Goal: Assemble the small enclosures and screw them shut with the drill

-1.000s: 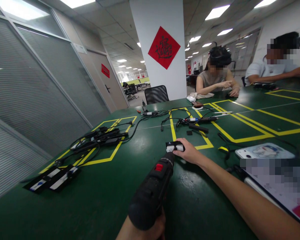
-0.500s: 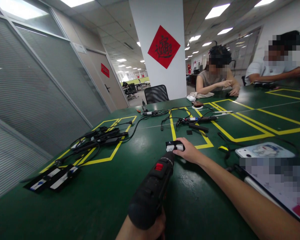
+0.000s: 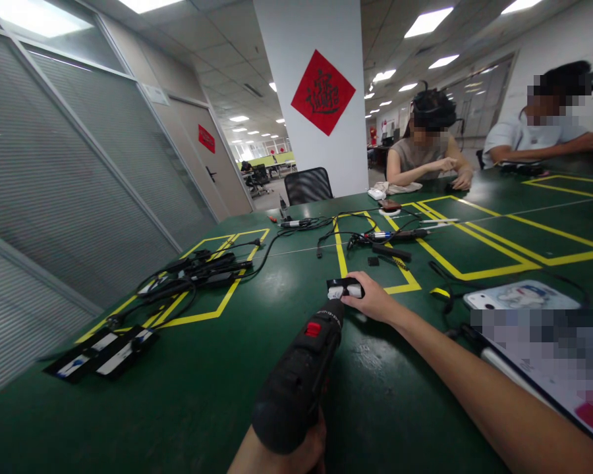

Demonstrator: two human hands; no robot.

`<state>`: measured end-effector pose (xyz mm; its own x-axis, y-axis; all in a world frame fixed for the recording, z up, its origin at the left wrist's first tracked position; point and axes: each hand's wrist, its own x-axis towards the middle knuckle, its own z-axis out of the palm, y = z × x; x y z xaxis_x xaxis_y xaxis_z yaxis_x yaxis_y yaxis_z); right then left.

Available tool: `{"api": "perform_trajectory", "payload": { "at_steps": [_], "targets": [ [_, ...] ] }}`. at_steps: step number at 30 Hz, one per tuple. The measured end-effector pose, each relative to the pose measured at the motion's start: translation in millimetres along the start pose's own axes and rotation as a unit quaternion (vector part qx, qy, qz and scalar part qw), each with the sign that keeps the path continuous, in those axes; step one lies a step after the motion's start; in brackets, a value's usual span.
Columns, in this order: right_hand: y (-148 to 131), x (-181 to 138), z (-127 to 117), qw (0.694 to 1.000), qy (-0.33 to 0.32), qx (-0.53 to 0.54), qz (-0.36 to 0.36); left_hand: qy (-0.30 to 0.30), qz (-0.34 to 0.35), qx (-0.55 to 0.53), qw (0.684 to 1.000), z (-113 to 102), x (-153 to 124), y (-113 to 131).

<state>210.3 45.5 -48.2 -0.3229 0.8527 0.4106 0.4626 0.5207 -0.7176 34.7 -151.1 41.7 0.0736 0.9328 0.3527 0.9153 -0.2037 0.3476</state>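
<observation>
My left hand (image 3: 296,441) is wrapped round the handle of a black power drill (image 3: 296,382) with a red slider on top. Most of those fingers are hidden below the drill body. The drill points forward, its chuck end right at a small black and white block (image 3: 354,289). Whether the tip touches the block cannot be made out. From the right side, my right hand (image 3: 370,299) pinches that block between thumb and fingers at its right end, low over the green table (image 3: 257,401).
Tangled black cables and adapters (image 3: 202,270) lie left, with two black-and-white pieces (image 3: 101,352) nearer. Beyond my hands are a pen-like tool (image 3: 395,235) and thin cables. A phone (image 3: 524,295) and a screen (image 3: 548,375) lie right. Two people sit across the table.
Both hands, the drill and the block keep almost the same position. The whole view has shifted very slightly.
</observation>
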Motion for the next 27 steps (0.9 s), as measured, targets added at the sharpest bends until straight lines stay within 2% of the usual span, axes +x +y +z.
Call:
{"api": "perform_trajectory", "payload": {
  "at_steps": [4,9,15,20,23,27],
  "targets": [
    [0,-1,0,1.0,-0.001,0.001,0.003,-0.022,-0.009,-0.055,0.998,-9,0,0],
    [0,0,-1,1.0,-0.003,0.004,0.0,-0.009,-0.012,-0.058,0.998,-12,2,-2],
    [1,0,0,1.0,-0.003,0.005,0.0,-0.006,-0.008,-0.036,0.999,0,0,-6],
    [2,-1,0,1.0,-0.002,0.006,-0.001,0.03,0.006,0.015,0.999,10,-4,-7],
    [1,-1,0,1.0,-0.001,0.005,-0.001,0.031,0.012,0.014,0.999,5,-2,-2],
    [0,0,-1,1.0,-0.001,0.002,-0.002,0.023,0.018,-0.041,0.999,-8,2,4]
  ]
}}
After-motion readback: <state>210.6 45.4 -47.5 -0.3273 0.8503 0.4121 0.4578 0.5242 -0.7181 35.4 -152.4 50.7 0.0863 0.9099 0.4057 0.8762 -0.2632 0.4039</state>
